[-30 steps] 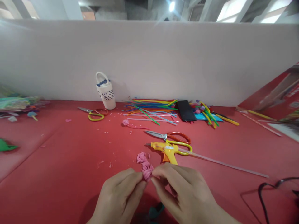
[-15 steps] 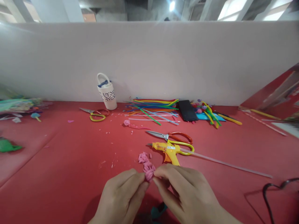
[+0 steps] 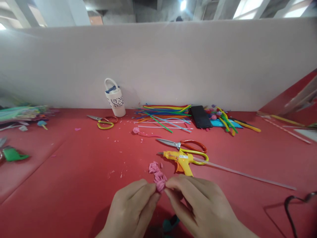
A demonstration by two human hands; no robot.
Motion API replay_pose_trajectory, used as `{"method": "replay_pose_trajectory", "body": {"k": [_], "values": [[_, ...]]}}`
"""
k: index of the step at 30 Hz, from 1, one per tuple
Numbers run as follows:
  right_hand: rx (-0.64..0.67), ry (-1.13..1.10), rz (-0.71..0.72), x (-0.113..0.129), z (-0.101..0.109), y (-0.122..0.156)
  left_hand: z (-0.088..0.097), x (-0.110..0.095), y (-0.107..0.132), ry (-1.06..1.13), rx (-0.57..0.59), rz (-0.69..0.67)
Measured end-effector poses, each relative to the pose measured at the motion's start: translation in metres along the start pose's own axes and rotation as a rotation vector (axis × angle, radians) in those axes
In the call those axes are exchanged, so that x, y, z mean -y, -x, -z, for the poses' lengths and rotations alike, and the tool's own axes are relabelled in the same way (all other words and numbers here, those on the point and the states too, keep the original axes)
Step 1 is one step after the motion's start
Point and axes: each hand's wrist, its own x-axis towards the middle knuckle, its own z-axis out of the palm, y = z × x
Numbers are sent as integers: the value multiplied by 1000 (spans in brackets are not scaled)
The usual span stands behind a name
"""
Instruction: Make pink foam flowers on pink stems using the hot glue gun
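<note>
Low in the middle of the view, my left hand (image 3: 135,206) and my right hand (image 3: 198,201) are closed in facing pinches. Between their fingertips is a small pink petal-like piece (image 3: 160,187); its lower edge is hidden by the fingers. Just beyond it lies a heap of similar pink pieces (image 3: 154,167), and I cannot tell where the held piece ends and the heap starts. A yellow glue gun (image 3: 179,158) with a long clear glue stick (image 3: 247,175) rests beyond my right hand, against red-and-yellow-handled scissors (image 3: 183,144).
Along the white partition (image 3: 158,66) are a white tumbler (image 3: 116,102), second scissors (image 3: 105,123), coloured pipe cleaners (image 3: 163,114) and a black phone (image 3: 201,116). A pink ball on a stem (image 3: 136,130) lies nearer. A dark cable (image 3: 288,208) curves at right; a green object (image 3: 15,154) sits left.
The whole view has shifted slightly, so things appear a little further right. Both hands keep the same pinch on the pink piece.
</note>
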Motion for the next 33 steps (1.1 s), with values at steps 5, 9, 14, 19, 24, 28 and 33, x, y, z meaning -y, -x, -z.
{"method": "replay_pose_trajectory", "body": {"k": [5,9,14,19,24,28,33], "values": [[6,4,-6,2,0,2,-1,1,0,-1,-7,9],[-1,-12,6,2,2,1,-1,2,0,5,-7,2],[7,-18,7,2,1,2,-1,1,0,-4,-8,-6],[10,-15,11,2,1,3,-2,2,0,-20,15,3],[21,-42,-6,-1,-1,1,-1,4,1,-24,23,6],[18,-50,-2,-3,-3,1,-1,7,4,-30,72,16],[12,-41,-17,1,-1,1,-2,10,5,-50,94,18]]}}
